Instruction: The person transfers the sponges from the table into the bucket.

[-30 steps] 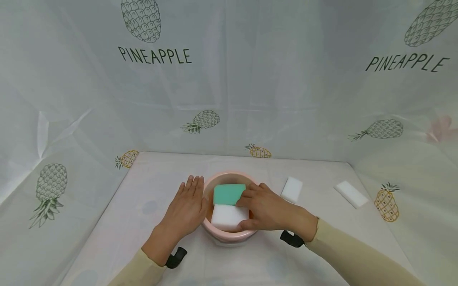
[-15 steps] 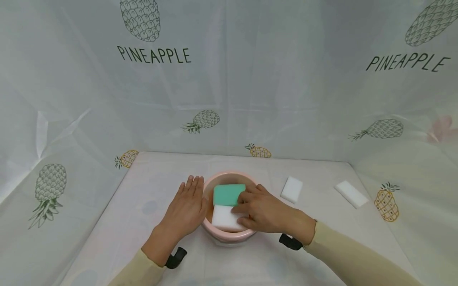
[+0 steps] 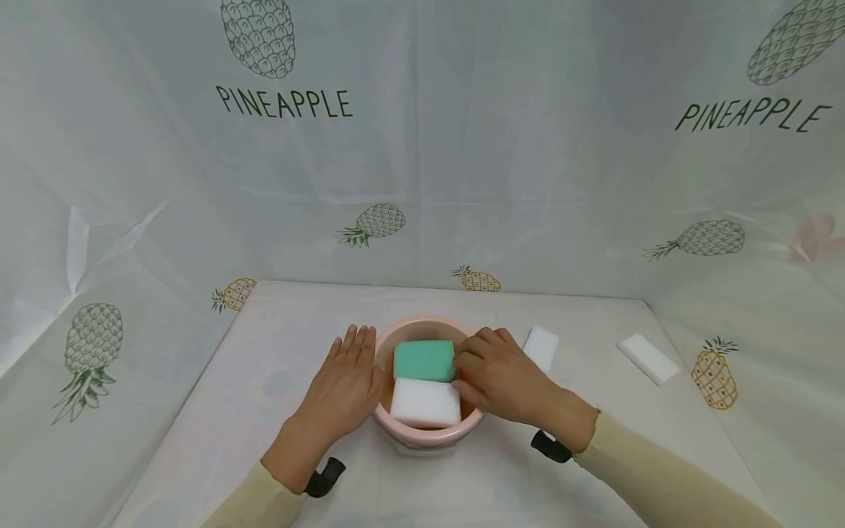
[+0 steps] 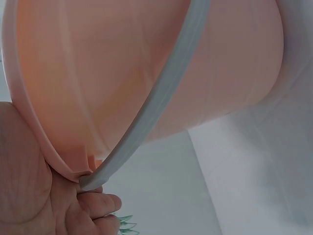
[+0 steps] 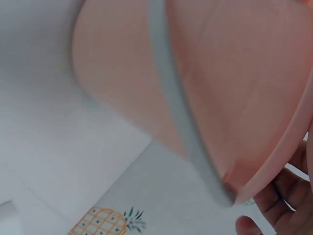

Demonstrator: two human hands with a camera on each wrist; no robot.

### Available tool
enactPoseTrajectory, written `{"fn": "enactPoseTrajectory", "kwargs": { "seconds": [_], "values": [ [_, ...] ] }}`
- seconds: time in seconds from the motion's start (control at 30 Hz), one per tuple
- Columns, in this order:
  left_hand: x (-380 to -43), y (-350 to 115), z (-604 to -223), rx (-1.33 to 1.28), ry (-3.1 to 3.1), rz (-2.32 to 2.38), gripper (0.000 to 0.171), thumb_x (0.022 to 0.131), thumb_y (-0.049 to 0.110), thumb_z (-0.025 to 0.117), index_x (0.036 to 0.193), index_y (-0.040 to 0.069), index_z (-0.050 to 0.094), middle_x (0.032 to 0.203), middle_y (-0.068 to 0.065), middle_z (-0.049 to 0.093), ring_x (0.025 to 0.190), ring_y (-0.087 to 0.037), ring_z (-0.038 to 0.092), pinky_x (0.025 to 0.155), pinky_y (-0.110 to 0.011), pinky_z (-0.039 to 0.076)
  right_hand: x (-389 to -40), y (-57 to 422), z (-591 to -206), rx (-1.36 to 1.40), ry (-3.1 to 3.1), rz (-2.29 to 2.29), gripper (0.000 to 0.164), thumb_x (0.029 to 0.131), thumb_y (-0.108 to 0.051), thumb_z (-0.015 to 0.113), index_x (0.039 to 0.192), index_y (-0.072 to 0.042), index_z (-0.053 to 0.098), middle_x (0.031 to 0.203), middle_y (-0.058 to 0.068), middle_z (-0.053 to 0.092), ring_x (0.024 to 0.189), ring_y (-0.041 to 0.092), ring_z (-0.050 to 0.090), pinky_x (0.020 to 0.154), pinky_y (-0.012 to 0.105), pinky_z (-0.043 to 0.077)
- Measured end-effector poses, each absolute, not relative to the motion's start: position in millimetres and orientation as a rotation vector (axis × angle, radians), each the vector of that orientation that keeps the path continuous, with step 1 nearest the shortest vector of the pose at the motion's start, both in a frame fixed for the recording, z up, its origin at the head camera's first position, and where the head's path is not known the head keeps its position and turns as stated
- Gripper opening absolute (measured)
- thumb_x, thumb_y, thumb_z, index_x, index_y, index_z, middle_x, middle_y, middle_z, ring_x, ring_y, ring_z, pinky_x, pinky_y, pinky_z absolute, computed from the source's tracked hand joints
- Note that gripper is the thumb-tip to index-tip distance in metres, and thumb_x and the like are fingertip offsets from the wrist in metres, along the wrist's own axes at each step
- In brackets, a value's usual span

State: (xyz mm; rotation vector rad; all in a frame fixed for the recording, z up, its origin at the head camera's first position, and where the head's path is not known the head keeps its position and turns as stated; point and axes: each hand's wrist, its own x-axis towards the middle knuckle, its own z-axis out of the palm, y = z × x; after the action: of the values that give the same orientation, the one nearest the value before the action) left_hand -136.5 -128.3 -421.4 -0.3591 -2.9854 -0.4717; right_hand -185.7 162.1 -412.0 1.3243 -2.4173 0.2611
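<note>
A pink bucket (image 3: 422,438) with a grey handle (image 4: 151,110) stands upright in the middle. Inside it lie a green sponge block (image 3: 424,360) at the far side and a white sponge block (image 3: 425,402) at the near side. My left hand (image 3: 346,385) rests flat against the bucket's left rim, fingers straight and together, near where the handle joins. Over the right rim is my right hand (image 3: 505,378), its fingers loosely bent with nothing gripped and the tips close beside the two sponges. Part of the bucket's right rim is hidden under that hand.
Right of the bucket, a white block (image 3: 541,347) lies on the table, partly behind the right hand. A second flat white block (image 3: 648,358) lies near the table's right edge. Pineapple-printed sheeting (image 3: 528,183) rises behind and at both sides.
My right hand first drew its fingers in over the white sponge, then moved right and back to the rim, uncovering the sponge in the bucket. The left hand stayed in place.
</note>
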Motion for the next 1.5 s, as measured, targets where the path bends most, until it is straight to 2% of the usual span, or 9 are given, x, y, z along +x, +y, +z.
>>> {"fn": "enactPoseTrajectory", "kwargs": {
  "seconds": [0.27,0.4,0.73,1.13,1.33,1.5],
  "values": [
    [-136.7,-128.0,-421.2,-0.332,-2.998,-0.490,0.061,0.112,0.026,0.040,0.161,-0.010,0.031,0.168,-0.026,0.034,0.160,-0.042,0.023,0.131,-0.057,0.021,-198.6,182.0,-415.6,1.216,-2.350,0.238,0.014,0.096,-0.024,0.073,0.104,-0.013,0.072,0.106,0.002,0.069,0.103,0.024,0.058,0.086,0.043,0.047],
    [-137.1,-127.2,-421.7,-0.327,-2.998,-0.491,0.062,0.112,0.026,0.041,0.161,-0.010,0.032,0.168,-0.026,0.034,0.160,-0.042,0.024,0.131,-0.056,0.020,-211.1,201.4,-409.7,1.136,-2.373,0.194,0.021,0.093,-0.022,0.077,0.110,-0.010,0.073,0.110,0.006,0.070,0.106,0.029,0.059,0.090,0.048,0.048],
    [-137.5,-127.7,-424.3,-0.320,-2.997,-0.507,0.062,0.111,0.027,0.041,0.161,-0.010,0.032,0.168,-0.025,0.035,0.160,-0.041,0.024,0.131,-0.056,0.020,-255.2,275.2,-412.5,1.007,-2.422,-0.018,0.047,0.080,-0.010,0.089,0.121,-0.001,0.069,0.118,0.015,0.069,0.109,0.039,0.062,0.082,0.053,0.051],
    [-138.1,-128.7,-426.5,-0.326,-2.983,-0.504,0.062,0.112,0.028,0.041,0.161,-0.009,0.032,0.168,-0.025,0.034,0.160,-0.041,0.024,0.131,-0.056,0.022,-275.6,309.4,-443.6,1.026,-2.547,-0.242,0.061,0.076,-0.007,0.091,0.130,-0.003,0.063,0.125,0.015,0.066,0.115,0.038,0.062,0.085,0.055,0.053],
    [-137.9,-129.0,-426.3,-0.328,-2.982,-0.515,0.062,0.112,0.028,0.041,0.161,-0.010,0.032,0.167,-0.026,0.035,0.160,-0.042,0.024,0.131,-0.056,0.022,-286.5,317.3,-466.0,1.060,-2.608,-0.327,0.063,0.079,-0.009,0.089,0.136,-0.008,0.062,0.131,0.014,0.065,0.120,0.037,0.061,0.088,0.056,0.054],
    [-137.5,-128.6,-426.2,-0.327,-2.981,-0.523,0.062,0.112,0.028,0.041,0.161,-0.009,0.032,0.167,-0.025,0.035,0.160,-0.041,0.025,0.130,-0.056,0.022,-289.3,319.4,-476.8,1.050,-2.695,-0.359,0.062,0.086,-0.004,0.082,0.143,-0.013,0.060,0.135,0.016,0.062,0.124,0.039,0.058,0.091,0.058,0.053]
  ]
}}
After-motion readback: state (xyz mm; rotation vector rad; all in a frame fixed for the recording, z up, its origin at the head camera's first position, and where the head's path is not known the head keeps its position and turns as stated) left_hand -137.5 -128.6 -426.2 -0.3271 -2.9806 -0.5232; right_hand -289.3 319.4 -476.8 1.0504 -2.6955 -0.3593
